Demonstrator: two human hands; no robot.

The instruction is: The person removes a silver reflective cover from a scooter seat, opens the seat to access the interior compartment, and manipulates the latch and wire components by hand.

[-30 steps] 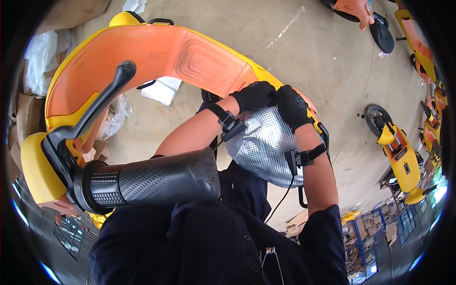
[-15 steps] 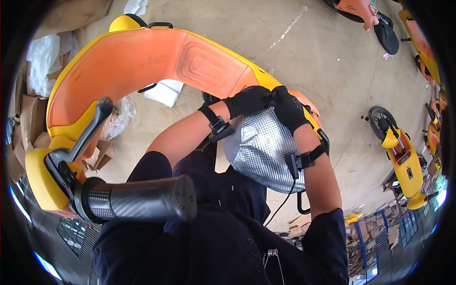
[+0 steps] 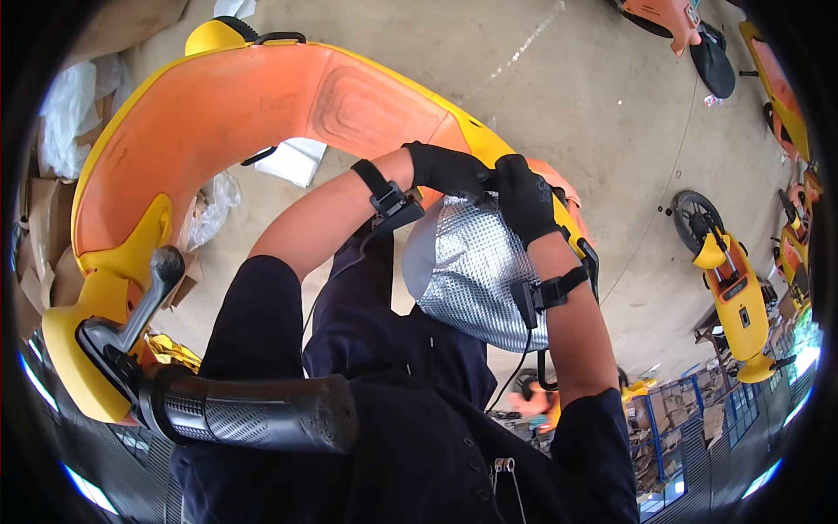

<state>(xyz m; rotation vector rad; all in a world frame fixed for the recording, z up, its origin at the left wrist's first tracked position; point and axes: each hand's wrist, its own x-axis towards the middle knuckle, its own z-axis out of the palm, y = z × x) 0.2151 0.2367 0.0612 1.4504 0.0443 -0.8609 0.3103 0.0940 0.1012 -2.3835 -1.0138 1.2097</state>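
Note:
My left hand (image 3: 447,172), in a black glove, is closed at the top edge of a silver, dimpled foil cover (image 3: 476,271) with a pale grey side. My right hand (image 3: 524,196), also gloved, grips the same edge just right of it, the fingers of both almost touching. The cover lies against the right end of a yellow and orange scooter body (image 3: 375,103), which curves round to the left. Its black handlebar grip (image 3: 262,410) crosses in front of me at the lower left. My fingertips are partly hidden.
Cardboard (image 3: 52,227) and clear plastic (image 3: 70,131) lie along the left. A white sheet (image 3: 288,162) is on the floor (image 3: 611,131) beyond the scooter. Other yellow and orange scooters (image 3: 742,314) stand or lie to the right, with blue racking (image 3: 655,437) behind.
The handlebar grip sits lower in the picture and my left forearm has shifted up and left. Both hands remain at the cover's edge. An orange scooter part has appeared behind my right arm.

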